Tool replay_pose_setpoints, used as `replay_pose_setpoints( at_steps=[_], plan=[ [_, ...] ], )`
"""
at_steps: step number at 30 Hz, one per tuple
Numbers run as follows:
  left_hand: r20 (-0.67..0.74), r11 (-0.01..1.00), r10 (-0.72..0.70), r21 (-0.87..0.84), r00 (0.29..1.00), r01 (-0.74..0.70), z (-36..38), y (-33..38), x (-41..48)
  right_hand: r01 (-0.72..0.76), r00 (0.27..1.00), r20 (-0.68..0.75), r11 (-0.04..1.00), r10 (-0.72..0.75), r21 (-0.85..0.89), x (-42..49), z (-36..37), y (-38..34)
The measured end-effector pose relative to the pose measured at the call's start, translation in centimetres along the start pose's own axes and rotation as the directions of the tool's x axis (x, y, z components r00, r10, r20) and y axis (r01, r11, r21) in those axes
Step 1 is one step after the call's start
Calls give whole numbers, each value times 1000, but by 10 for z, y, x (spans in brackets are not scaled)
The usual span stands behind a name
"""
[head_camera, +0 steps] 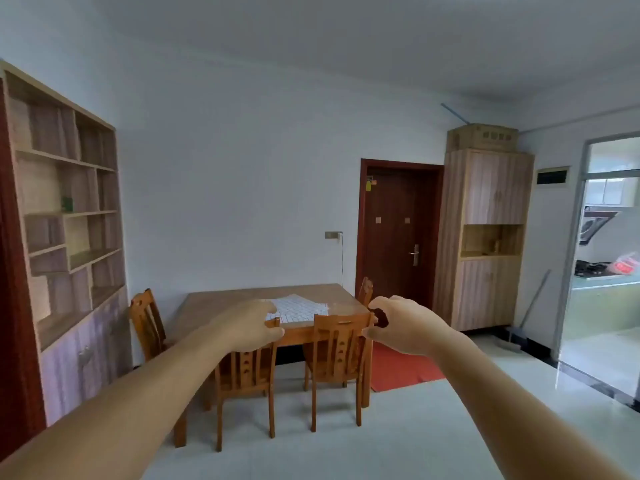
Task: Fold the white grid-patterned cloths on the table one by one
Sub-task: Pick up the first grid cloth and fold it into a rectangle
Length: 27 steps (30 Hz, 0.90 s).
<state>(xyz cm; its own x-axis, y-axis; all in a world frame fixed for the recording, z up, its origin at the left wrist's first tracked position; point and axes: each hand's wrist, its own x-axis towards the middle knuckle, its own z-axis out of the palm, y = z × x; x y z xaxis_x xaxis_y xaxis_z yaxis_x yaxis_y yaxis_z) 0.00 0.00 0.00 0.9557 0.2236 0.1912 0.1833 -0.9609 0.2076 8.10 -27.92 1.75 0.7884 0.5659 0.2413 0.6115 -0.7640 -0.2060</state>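
A white cloth (298,308) with a dark grid pattern lies on the brown wooden bench (235,299), beside orange-brown chairs (341,344), a red mat (398,368) and a dark reddish-brown door (398,230).

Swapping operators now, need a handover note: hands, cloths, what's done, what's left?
Left hand: held out in the air, fingers loosely curved, holds nothing.
Right hand: held out, thumb and fingers in a loose C, holds nothing.
White grid cloth: lies on the wooden table across the room, out of touch of both hands. How many cloths are there cannot be told.
Done: no fold visible.
Left: go up to the table and fold every cloth.
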Motion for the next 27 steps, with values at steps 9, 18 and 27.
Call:
replay_pose_setpoints(
  at_steps=[9, 18, 27],
  plan=[
    [88, 998, -50, 34, 995, 47, 50, 6, 121, -58, 993, 109, 992, 45, 115, 130, 64, 89],
    [121, 996, -86, 21, 989, 84, 123, -64, 271, -51, 993, 110, 996, 43, 70, 289, 129, 114],
    [163, 997, -80, 0, 983, 81, 171, -146, 443, -103, 983, 151, 995, 103, -8, 467, 183, 132]
  ],
)
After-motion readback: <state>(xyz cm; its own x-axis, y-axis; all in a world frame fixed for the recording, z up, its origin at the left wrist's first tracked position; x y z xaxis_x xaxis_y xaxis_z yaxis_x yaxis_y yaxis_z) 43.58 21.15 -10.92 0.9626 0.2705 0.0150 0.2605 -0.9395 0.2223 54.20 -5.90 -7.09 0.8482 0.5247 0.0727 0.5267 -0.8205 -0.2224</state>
